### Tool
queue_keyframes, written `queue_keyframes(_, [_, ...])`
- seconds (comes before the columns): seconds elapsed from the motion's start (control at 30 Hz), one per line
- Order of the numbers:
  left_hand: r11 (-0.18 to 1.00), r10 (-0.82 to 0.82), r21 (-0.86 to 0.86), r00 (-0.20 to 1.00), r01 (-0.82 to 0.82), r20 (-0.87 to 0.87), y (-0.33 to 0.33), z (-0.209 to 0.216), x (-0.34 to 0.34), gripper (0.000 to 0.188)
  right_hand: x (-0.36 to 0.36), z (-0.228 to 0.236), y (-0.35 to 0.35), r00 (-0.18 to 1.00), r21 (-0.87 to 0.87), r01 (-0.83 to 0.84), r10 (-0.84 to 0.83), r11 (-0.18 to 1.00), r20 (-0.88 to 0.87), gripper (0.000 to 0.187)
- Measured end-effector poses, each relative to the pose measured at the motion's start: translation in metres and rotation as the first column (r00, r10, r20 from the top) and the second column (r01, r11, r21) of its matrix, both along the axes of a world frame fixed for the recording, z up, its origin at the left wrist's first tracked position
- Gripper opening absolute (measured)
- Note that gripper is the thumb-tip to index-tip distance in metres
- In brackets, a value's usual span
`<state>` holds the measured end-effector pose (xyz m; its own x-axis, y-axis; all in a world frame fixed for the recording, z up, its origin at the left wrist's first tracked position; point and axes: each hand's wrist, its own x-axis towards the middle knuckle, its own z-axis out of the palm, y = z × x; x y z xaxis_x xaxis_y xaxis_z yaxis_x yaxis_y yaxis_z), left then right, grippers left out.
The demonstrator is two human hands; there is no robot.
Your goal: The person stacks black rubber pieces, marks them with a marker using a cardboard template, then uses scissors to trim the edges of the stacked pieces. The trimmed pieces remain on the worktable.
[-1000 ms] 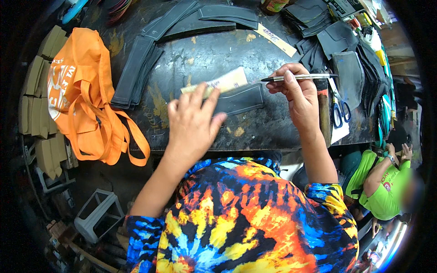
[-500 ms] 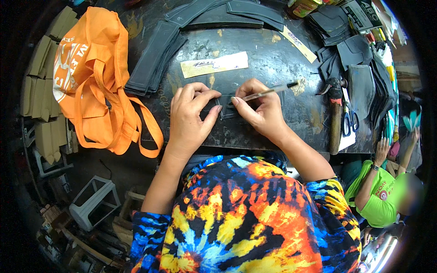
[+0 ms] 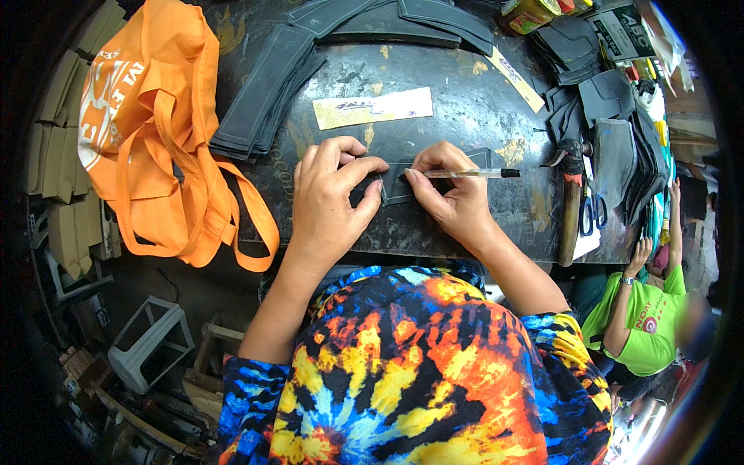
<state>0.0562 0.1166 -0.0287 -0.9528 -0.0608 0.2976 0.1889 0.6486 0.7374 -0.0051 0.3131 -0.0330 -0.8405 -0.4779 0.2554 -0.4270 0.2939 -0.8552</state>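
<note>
On the dark table in front of me lies a flat black piece (image 3: 398, 193) with pale outlines, perhaps leather, partly covered by my hands. My left hand (image 3: 333, 182) has its fingers curled, thumb and index fingertip holding the piece down at its left edge. My right hand (image 3: 453, 190) is closed round a clear pen (image 3: 496, 173). The pen's shaft points right, and its writing end is at the piece, mostly hidden by my fingers. Just beyond my hands lies a pale paper strip (image 3: 372, 108) with handwriting.
Stacks of black cut pieces (image 3: 260, 97) curve along the far left and back. At right are more black pieces (image 3: 616, 155), a hammer (image 3: 570, 209) and blue-handled scissors (image 3: 593, 213). An orange cloth bag (image 3: 167, 132) sits at left. A person in green (image 3: 643, 314) is at far right.
The pen has tilted, its back end swinging lower and rightward. My left hand stays at the piece's edge. The whole view has shifted slightly.
</note>
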Motion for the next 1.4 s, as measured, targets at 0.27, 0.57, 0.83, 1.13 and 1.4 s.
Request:
queue_keyframes(0.27, [1.0,0.002,-0.018,1.0,-0.003,-0.014,0.0,-0.001,0.0,0.023,0.002,0.005,0.0,0.996,0.002,-0.058,0.058,0.998,0.064,0.015])
queue_keyframes(0.57, [1.0,0.007,-0.023,1.0,-0.007,-0.005,0.0,0.0,0.0,0.022,-0.001,0.002,0.002,0.998,0.009,-0.069,0.069,0.998,-0.004,0.014])
queue_keyframes(0.83, [0.999,-0.005,-0.038,1.0,0.005,-0.009,-0.004,-0.006,0.001,0.018,-0.005,0.007,0.012,0.92,-0.265,0.029,0.078,0.964,0.384,0.013])
queue_keyframes(1.13, [0.983,-0.167,-0.079,0.986,0.167,0.001,0.009,0.023,-0.013,0.049,-0.017,0.043,0.062,0.956,0.123,0.22,-0.239,0.968,0.171,0.019])
queue_keyframes(1.4, [0.918,-0.37,-0.027,0.88,0.395,0.298,0.023,0.038,-0.05,0.018,-0.024,0.03,0.095,0.937,0.284,0.328,-0.349,0.901,0.024,0.014])
